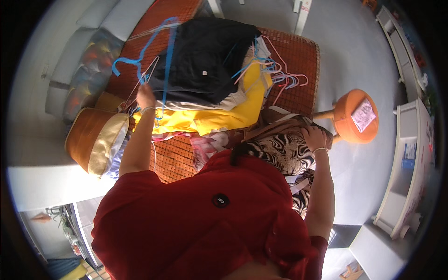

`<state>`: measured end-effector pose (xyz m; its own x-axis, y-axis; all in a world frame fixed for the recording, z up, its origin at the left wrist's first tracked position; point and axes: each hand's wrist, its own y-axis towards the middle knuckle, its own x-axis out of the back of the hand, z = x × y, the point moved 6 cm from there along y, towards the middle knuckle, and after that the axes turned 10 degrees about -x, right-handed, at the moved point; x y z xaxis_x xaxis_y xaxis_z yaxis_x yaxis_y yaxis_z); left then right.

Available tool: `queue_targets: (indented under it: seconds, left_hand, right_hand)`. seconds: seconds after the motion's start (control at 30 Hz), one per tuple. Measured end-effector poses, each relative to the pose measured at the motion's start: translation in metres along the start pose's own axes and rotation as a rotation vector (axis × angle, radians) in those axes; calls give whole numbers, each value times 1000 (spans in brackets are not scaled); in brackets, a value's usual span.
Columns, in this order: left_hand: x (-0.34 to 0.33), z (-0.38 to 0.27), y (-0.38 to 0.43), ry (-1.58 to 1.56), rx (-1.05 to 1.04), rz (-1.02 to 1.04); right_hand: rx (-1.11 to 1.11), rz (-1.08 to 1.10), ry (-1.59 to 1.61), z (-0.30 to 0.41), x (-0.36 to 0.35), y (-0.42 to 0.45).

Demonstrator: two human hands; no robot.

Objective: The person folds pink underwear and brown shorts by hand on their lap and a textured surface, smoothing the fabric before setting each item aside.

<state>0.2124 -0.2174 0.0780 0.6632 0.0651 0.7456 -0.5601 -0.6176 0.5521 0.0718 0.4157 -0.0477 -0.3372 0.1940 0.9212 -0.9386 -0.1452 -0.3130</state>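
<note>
My left hand [145,97] is closed around a bundle of hangers, among them a large blue clothes hanger [168,59] raised over the pile and a thin pale pink hanger [153,64]. Beside it lie a black garment [210,56] with a small white tag, a beige garment [231,100] and a yellow garment [224,120], stacked in layers. On the right, my right hand [314,138] rests on a brown garment [267,122]; whether its fingers grip the cloth cannot be told. Just below that spreads a black-and-cream swirl-patterned fabric [283,152].
Several pink and blue hangers [276,73] jut from the pile's right side. Everything lies on a brown tile mat [294,59]. An orange round stool [350,105] bears a printed packet [363,115]. A brown-and-gold box-shaped bag [96,140] stands left; white shelves [402,150] line the right.
</note>
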Motion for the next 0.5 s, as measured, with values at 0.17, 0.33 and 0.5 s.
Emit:
queue_targets:
  seconds: [0.17,0.33,0.5]
  left_hand:
    - [5,229,12,626,257,289]
    - [-15,30,-21,560,-92,117]
    - [-75,-235,-157,-557,-1090,676]
  right_hand:
    - [105,-183,70,20,-1,-2]
    - [165,-492,265,-2,27,-66]
    - [115,-428,438,-15,33,-83]
